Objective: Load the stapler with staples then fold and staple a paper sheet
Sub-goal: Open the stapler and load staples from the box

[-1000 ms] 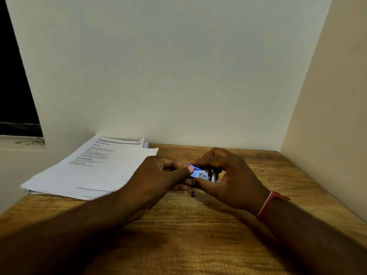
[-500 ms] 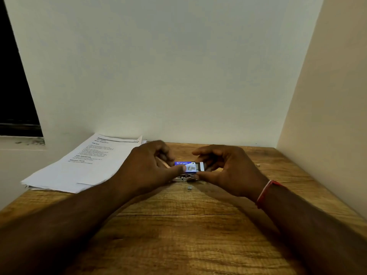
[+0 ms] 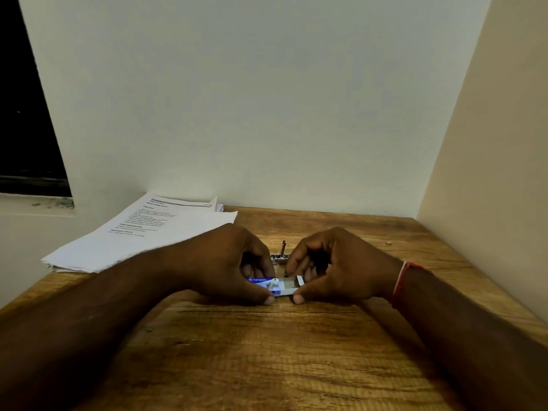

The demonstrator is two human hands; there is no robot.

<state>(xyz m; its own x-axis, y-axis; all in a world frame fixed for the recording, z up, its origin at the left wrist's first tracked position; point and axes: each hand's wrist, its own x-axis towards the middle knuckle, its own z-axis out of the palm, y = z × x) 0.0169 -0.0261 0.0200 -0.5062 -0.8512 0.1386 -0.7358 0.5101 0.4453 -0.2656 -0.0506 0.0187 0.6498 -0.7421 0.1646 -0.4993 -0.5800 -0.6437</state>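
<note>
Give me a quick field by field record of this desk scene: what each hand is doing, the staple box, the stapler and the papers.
left hand: grips the blue sleeve of the staple box
right hand: holds the white inner tray, slid partly out to the right
staples: not visible in the tray
stapler: on the wooden table just behind the hands, mostly hidden
paper stack: back left of the table, printed sheet showing, unfolded
stage: staples not yet loaded
</note>
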